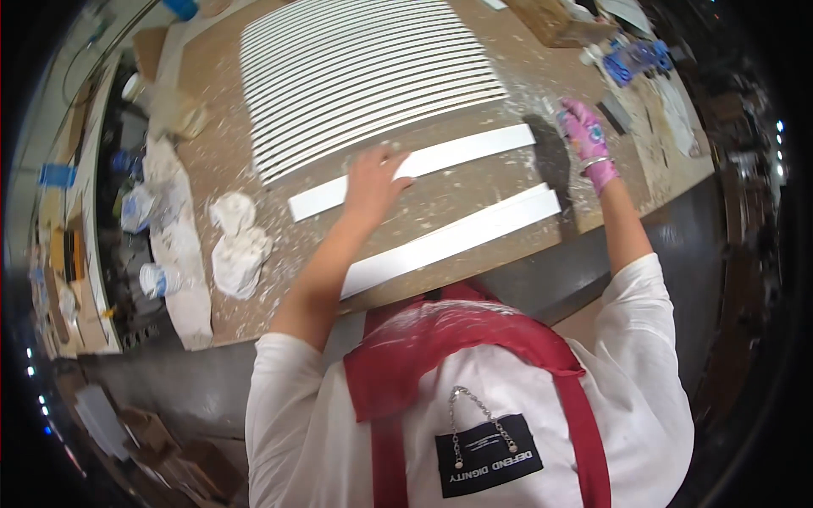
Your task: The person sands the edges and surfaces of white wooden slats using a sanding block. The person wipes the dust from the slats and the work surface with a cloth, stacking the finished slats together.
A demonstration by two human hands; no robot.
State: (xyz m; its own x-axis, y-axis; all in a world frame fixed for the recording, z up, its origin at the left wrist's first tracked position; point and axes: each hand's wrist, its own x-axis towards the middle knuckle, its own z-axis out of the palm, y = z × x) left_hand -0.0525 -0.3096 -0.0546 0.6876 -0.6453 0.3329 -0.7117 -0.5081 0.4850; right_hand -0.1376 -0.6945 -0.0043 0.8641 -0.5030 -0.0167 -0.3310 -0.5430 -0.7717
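Observation:
My left hand [373, 184] is bare and rests on a long white strip [474, 151], thumb held apart from the fingers. The strip lies slantwise across the brown worktable [292, 254]. Nearer to me, white strips [457, 240], seemingly two overlapping, lie along the front edge. Beyond my left hand, many white strips [364, 80] lie side by side with narrow dark gaps. My right hand [584, 135], in a pink patterned glove, is past the strip's right end. Its fingers are closed; something small and pale shows at the fingertips, too unclear to name.
A crumpled white cloth [240, 245] lies left of the strips, with a white cup [157, 280] farther left. A dark grey block [615, 113] sits right of my gloved hand. Behind it are a blue-labelled clear bottle [631, 61] and a cardboard box [563, 24].

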